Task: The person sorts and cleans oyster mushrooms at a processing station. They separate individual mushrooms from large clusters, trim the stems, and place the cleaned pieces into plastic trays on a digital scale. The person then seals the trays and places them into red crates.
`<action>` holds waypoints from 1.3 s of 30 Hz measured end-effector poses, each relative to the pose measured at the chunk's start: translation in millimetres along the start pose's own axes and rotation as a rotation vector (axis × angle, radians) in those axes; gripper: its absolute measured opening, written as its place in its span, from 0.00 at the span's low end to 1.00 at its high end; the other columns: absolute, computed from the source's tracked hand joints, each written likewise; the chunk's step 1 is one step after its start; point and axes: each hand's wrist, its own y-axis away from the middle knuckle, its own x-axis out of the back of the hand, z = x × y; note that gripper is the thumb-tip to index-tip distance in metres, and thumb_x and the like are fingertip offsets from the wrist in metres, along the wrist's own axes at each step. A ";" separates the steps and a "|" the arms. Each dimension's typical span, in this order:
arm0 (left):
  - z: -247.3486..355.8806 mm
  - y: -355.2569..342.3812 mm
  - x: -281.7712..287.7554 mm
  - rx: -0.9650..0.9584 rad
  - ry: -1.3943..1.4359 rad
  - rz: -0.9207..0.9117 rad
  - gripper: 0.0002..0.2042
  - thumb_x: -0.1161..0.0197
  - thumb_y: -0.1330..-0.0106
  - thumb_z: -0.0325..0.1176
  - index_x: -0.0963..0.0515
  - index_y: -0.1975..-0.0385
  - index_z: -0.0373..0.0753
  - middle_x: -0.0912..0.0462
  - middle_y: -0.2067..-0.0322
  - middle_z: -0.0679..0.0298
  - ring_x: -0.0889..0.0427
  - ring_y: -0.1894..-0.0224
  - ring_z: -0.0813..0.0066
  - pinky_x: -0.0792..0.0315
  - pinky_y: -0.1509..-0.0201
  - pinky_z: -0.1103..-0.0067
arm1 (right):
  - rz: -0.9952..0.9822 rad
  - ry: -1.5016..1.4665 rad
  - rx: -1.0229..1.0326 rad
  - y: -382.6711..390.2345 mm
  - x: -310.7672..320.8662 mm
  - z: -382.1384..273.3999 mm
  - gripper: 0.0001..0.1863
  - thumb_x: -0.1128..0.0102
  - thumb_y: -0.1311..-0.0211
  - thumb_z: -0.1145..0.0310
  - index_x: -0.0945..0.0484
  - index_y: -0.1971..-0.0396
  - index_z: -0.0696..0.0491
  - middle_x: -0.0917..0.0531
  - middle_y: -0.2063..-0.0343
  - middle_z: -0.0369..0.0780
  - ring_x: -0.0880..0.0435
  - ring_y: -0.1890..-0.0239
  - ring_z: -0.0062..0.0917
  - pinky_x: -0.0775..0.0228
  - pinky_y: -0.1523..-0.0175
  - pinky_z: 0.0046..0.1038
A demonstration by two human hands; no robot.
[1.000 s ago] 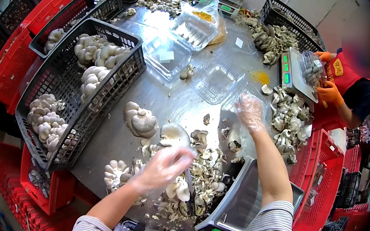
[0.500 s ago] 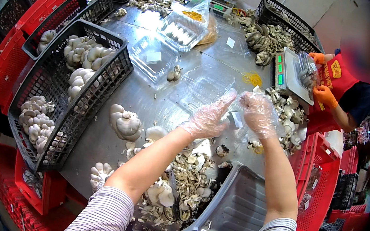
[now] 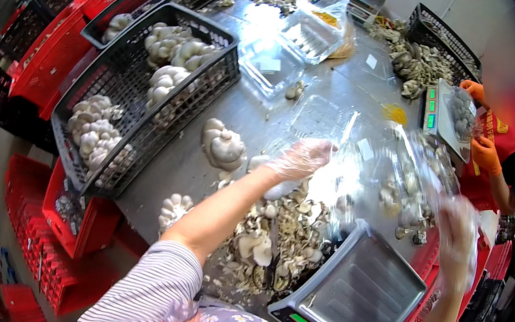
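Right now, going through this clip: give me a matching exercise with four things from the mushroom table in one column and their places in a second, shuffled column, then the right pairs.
Things:
1. black wire basket
2. steel scale pan
3. left hand
4. co-worker's orange gloves

Places:
A. at the far right, by a second scale
B. near edge of the table, right of the mushroom scraps
C. left side of the table, holding white mushroom clusters
D. mid-table, on a clear plastic tray

Pairs: 1-C, 2-B, 3-D, 4-A
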 end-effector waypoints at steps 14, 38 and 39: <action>-10.0 297.2 130.9 0.377 0.032 0.645 0.10 0.42 0.29 0.28 0.22 0.51 0.34 0.20 0.63 0.66 0.21 0.64 0.83 0.25 0.60 0.84 | -0.179 0.078 -0.158 238.0 -6.0 19.7 0.21 0.49 0.52 0.90 0.22 0.58 0.54 0.21 0.49 0.45 0.27 0.37 0.45 0.38 0.32 0.43; 64.7 352.9 45.7 0.215 0.126 0.630 0.08 0.42 0.32 0.21 0.21 0.55 0.33 0.20 0.54 0.60 0.20 0.52 0.74 0.27 0.46 0.79 | -0.330 -0.010 -0.288 106.7 -219.0 -280.1 0.52 0.25 0.52 0.59 0.46 0.27 0.46 0.35 0.34 0.53 0.33 0.35 0.49 0.33 0.37 0.45; 59.2 357.0 46.0 0.234 0.168 0.631 0.08 0.42 0.31 0.21 0.22 0.54 0.33 0.21 0.55 0.62 0.20 0.54 0.76 0.26 0.48 0.80 | -0.334 -0.035 -0.306 101.1 -216.8 -276.0 0.51 0.26 0.51 0.60 0.46 0.27 0.46 0.34 0.35 0.53 0.31 0.36 0.48 0.31 0.38 0.45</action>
